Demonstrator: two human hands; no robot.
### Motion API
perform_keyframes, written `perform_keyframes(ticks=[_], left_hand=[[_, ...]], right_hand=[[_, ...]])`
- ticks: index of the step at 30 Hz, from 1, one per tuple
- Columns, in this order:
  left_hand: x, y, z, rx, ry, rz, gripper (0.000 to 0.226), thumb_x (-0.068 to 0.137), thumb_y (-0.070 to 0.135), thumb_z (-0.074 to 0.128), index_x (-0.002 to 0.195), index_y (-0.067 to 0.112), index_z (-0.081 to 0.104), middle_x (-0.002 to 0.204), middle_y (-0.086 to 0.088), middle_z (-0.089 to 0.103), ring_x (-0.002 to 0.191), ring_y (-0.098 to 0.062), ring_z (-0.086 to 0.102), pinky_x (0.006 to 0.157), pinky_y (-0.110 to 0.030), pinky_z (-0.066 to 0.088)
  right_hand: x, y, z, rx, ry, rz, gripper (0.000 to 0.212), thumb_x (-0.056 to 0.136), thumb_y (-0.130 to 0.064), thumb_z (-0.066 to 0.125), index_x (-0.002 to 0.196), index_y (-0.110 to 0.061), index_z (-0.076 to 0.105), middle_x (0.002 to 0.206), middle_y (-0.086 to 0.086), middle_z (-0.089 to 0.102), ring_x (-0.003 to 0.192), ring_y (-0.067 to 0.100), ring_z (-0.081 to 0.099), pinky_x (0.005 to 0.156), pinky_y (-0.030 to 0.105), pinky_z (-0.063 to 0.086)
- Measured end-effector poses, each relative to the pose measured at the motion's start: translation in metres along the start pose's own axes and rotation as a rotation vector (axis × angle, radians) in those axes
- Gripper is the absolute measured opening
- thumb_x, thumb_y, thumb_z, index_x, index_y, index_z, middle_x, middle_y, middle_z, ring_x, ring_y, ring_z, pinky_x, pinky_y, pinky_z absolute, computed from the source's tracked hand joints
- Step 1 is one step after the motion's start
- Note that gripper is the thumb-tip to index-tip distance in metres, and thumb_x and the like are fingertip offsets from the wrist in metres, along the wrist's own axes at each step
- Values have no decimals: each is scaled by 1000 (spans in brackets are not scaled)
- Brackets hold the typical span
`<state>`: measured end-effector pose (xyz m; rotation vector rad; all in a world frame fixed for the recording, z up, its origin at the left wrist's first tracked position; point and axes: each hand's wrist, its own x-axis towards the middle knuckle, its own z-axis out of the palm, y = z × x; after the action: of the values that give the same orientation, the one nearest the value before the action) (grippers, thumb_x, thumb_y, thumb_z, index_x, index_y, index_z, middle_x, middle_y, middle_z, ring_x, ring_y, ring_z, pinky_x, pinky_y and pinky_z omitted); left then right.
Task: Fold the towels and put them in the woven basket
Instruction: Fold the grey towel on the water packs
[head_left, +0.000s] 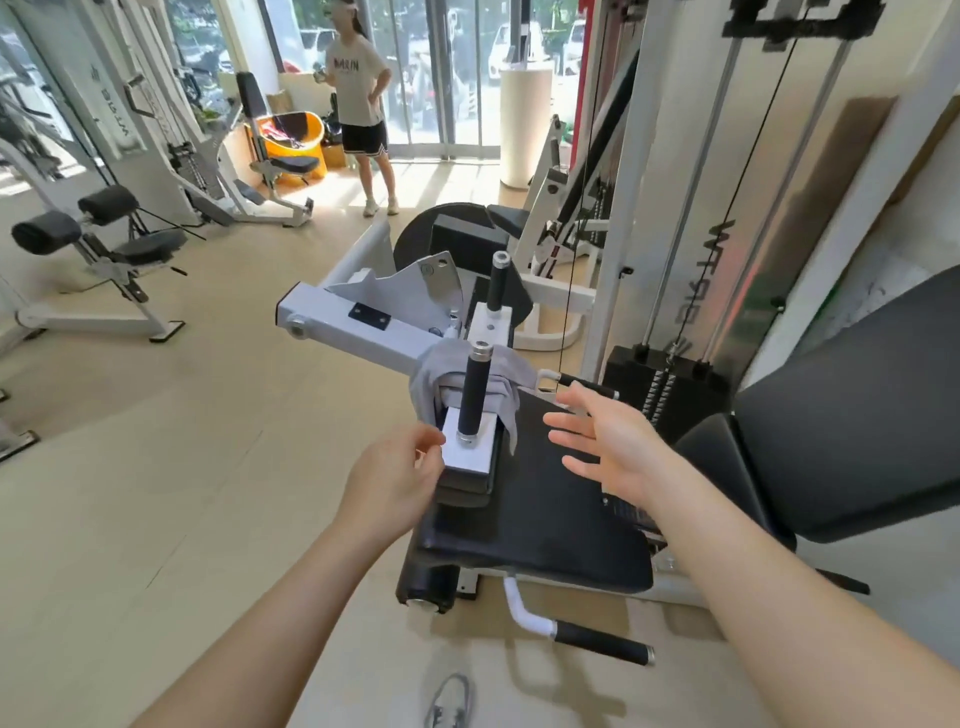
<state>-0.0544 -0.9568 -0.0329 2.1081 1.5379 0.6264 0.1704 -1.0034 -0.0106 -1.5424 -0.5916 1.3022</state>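
The person's forearms (291, 597) are bare, uncovered from the lower edge of the view up to the wrists. The left hand (395, 478) and the right hand (608, 441) are bare as well. On the foot is a grey lace-up shoe (449, 701) with paler trim.

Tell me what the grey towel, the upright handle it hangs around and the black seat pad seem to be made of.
Grey towel: soft cloth, perhaps cotton or microfibre; matte, draped in limp folds. Handle: metal core with shiny end cap, under a matte black grip, likely foam or rubber. Seat pad: black vinyl-like cover, faint sheen.
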Motion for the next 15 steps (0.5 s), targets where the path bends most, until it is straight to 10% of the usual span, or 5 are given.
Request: perform_keyframes(ticks=[15], left_hand=[[240,-69,46,452,-157,329,22,90,34,49,96,16,60,102,-2,55,98,-25,47,69,-35,42]], right_hand=[[239,-56,85,-786,-308,62,68,82,-27,72,140,-39,39,122,-7,54,112,13,53,95,31,43]])
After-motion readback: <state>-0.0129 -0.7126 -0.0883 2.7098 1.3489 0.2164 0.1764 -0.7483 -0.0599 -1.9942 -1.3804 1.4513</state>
